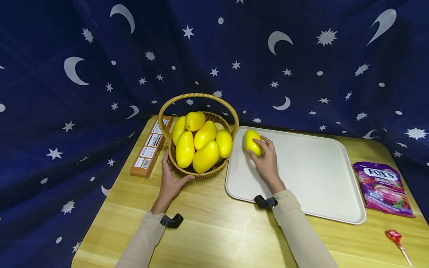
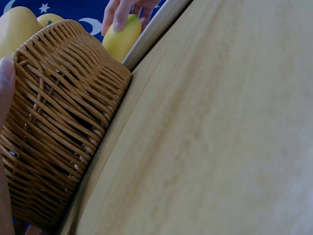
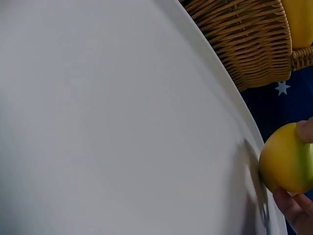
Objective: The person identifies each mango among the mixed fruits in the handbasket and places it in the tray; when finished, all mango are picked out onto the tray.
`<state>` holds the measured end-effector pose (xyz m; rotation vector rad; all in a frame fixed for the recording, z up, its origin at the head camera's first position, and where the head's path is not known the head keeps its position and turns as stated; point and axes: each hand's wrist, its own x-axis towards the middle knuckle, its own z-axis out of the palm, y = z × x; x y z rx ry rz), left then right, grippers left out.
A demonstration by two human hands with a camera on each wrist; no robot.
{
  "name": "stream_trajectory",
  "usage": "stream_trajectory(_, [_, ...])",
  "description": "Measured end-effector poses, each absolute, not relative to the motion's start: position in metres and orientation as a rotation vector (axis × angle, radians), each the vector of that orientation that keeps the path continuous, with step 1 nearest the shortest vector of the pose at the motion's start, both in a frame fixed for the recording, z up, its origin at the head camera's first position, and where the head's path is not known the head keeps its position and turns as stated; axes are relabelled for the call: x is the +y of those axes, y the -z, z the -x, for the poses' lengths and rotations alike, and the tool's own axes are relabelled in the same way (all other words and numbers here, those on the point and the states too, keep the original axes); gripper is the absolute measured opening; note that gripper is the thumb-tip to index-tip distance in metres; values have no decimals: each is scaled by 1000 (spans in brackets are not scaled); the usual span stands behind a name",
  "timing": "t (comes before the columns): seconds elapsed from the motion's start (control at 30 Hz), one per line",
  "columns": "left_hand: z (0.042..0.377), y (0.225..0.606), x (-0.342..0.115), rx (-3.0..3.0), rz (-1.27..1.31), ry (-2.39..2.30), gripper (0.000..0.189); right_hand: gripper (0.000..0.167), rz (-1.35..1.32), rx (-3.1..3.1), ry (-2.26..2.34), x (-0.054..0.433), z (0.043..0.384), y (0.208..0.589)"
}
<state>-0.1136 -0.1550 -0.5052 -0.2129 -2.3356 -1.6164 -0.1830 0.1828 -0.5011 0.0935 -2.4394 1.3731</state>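
Several yellow mangoes [image 1: 206, 156] fill a round wicker basket [image 1: 214, 172] with a tall arched handle. My left hand [image 1: 170, 182] grips the basket's near left side, thumb along the front; the left wrist view shows the woven wall [image 2: 63, 107] and part of the thumb [image 2: 6, 81]. Over the left end of a white tray [image 1: 308, 171], my right hand [image 1: 267, 160] holds a single mango [image 1: 252, 141] between thumb and fingers. In the right wrist view this mango [image 3: 283, 159] is close to the tray surface, its shadow beside it; whether it touches cannot be told.
An orange box [image 1: 147, 156] with labels lies left of the basket. Right of the tray are a purple candy bag [image 1: 383, 189] and, nearer, a red lollipop [image 1: 393, 235]. Dark blue cloth [image 1: 234, 48] with moons and stars hangs behind the wooden table [image 1: 201, 230].
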Motion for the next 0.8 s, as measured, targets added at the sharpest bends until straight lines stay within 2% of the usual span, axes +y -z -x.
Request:
stream_trajectory(0.5, [112,503,-154,-2345,185,1639,125,51,-83,-2534,-1386,182,182,500])
stream_trajectory(0.8, [122,524,-161,-2338,181,1646,129,52,-70,-2574,-1368,183,180,501])
